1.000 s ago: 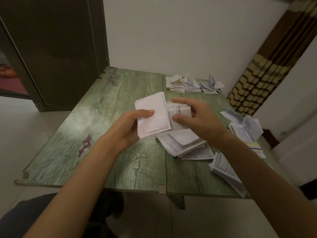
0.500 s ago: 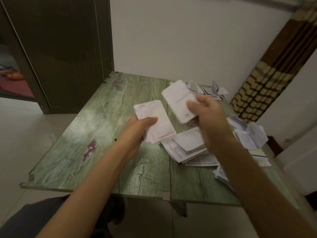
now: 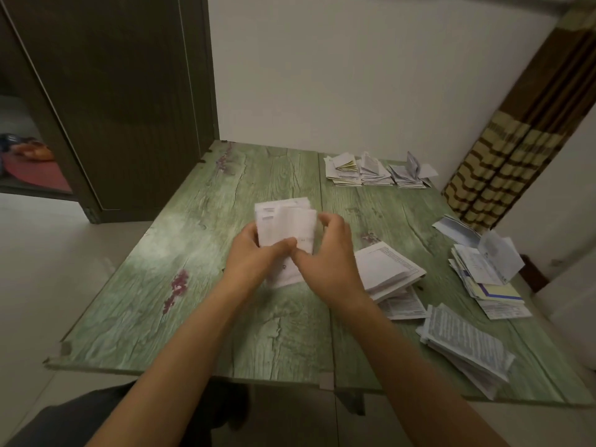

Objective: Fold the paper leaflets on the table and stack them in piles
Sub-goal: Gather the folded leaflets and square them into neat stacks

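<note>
Both hands hold white paper leaflets above the middle of the green table. My left hand grips them from the left, thumb across the front. My right hand pinches them from the right. The sheets overlap and are blurred, so how many there are is unclear. Just right of my right hand lies a stack of flat white leaflets. Three piles of folded leaflets sit at the far edge of the table.
A loose heap of leaflets lies at the right edge, and another printed stack sits at the front right corner. A dark door stands at the left, a striped curtain at the right.
My right hand, which had lifted a leaflet up and to the right, has brought it back down onto the leaflets in my left hand. Both hands now hold them together.
</note>
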